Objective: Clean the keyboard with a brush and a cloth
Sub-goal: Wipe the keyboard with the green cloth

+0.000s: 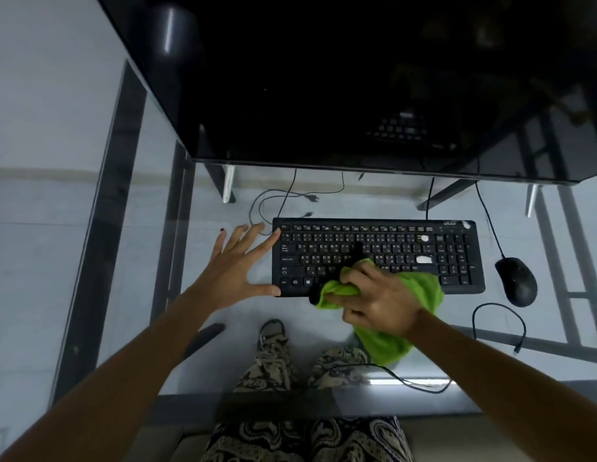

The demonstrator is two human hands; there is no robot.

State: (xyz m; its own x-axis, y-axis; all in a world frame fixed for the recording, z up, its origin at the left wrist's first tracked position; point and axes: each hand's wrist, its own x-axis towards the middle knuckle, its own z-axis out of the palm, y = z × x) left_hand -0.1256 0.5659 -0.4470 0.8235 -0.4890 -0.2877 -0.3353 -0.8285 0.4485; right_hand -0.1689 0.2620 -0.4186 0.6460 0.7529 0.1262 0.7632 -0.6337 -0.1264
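A black keyboard point(390, 248) lies flat on a glass desk point(150, 261). My left hand point(237, 268) is spread open against the keyboard's left end, thumb at its front corner and a fingertip at its back corner. My right hand point(373, 298) hovers over the keyboard's front middle, shut on a bright green cloth point(420, 295) that hangs down toward me. A black brush point(357, 250) runs through the same grip, one end over the keys and the other poking out below the cloth. A few keys show pale patches.
A black mouse point(516, 281) rests right of the keyboard, its cable running back. A large dark monitor point(323, 78) stands close behind. Loose cables point(280, 198) lie behind the keyboard and another near the desk's front edge point(407, 381). My patterned trousers and a shoe show through the glass.
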